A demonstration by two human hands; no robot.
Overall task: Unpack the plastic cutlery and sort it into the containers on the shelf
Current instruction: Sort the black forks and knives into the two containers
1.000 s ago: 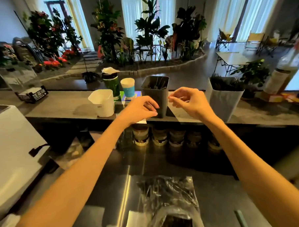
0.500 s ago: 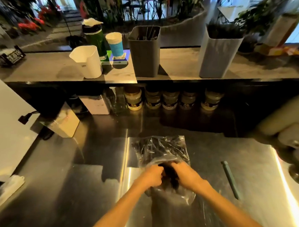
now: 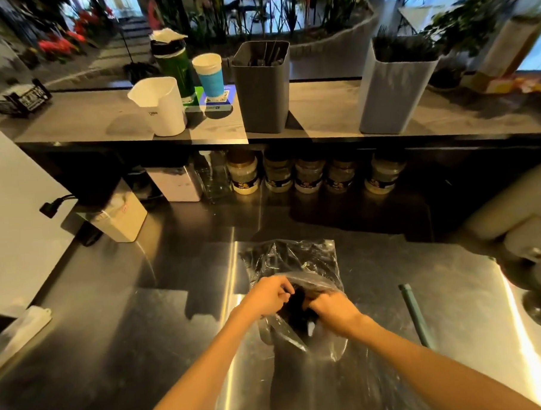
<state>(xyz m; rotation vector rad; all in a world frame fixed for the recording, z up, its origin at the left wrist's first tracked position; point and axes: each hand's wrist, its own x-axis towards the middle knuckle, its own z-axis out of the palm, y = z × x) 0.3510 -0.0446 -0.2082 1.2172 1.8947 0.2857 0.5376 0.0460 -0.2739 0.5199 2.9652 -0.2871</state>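
Both hands together at bag [image 3: 292,266] mouth; left hand [image 3: 268,294] and right hand [image 3: 328,309] each pinch plastic, black cutlery [image 3: 297,306] between them; best pull film apart, keep bag flat; bins [image 3: 262,87] far ahead of hands.

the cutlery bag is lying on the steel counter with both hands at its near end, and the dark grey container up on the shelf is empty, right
Not quite. The head view shows the dark grey container already holding dark cutlery. The rest stands: the cutlery bag lies on the steel counter, with the left hand and right hand at its near end.
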